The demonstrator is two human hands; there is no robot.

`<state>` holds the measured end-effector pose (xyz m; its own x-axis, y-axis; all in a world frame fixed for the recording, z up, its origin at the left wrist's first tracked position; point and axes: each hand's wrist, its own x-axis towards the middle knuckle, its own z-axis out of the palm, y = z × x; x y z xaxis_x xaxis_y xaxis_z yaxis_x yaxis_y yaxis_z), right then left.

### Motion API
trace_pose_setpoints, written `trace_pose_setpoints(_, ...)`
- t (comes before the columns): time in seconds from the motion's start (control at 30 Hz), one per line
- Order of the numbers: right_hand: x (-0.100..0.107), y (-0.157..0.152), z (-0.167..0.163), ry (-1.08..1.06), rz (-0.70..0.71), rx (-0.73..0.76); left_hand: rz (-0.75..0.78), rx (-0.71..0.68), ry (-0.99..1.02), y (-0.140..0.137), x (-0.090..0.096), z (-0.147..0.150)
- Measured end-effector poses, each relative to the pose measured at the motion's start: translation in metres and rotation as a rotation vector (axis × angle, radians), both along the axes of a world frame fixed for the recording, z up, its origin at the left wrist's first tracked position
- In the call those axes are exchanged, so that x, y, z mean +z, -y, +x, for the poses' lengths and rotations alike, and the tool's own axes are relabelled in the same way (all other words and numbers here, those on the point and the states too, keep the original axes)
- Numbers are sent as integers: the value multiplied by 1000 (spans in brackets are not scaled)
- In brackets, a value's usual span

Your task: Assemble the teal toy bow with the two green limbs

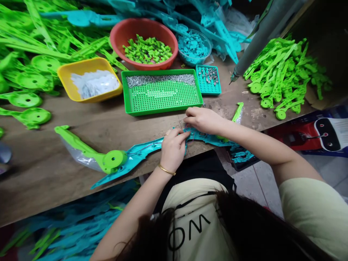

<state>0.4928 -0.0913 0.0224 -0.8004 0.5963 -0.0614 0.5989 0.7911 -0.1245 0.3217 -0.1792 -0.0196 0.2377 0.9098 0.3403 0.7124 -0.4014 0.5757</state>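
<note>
A long blue plastic shell (146, 148), shaped like a bow, lies along the front edge of the table, with thin wires running inside it. A green arm (112, 161) with a round hub sits on its left end, and clear film hangs beside that arm. Another green arm (238, 111) shows at the right end, partly behind my right forearm. My left hand (175, 145) is closed on the shell near its middle, fingers bent over it. Just above the wired middle, my right hand (203, 120) has its fingers pinched together; whatever is between them is hidden.
Behind the shell stand a green perforated tray (163, 112) of small screws, a small blue tray (208, 90) of metal parts, a yellow bin (89, 98) and a red bowl (144, 65). A grey powered screwdriver (252, 47) hangs at right. Green parts (277, 76) are heaped beyond.
</note>
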Motion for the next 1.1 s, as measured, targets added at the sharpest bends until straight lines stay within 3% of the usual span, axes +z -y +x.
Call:
trace_pose_setpoints(0.2, -9, 5, 3, -124, -49, -81, 62, 30, 111, 2, -1, 0)
trace_pose_setpoints(0.4, -19, 16, 1, -570, -133, -126, -120, 188, 276, 3, -5, 3)
trace_pose_setpoints(0.57, -20, 26, 0, -754, -276, -233, -13, 130, 174, 1, -6, 1)
trace_pose_setpoints(0.7, -25, 29, 1, -709, -339, -245, 28, 52, 50, 3, -6, 1)
trace_pose_setpoints(1.1, -26, 35, -3, -352, -145, -161, -18, -131, -200, 1, -2, -2)
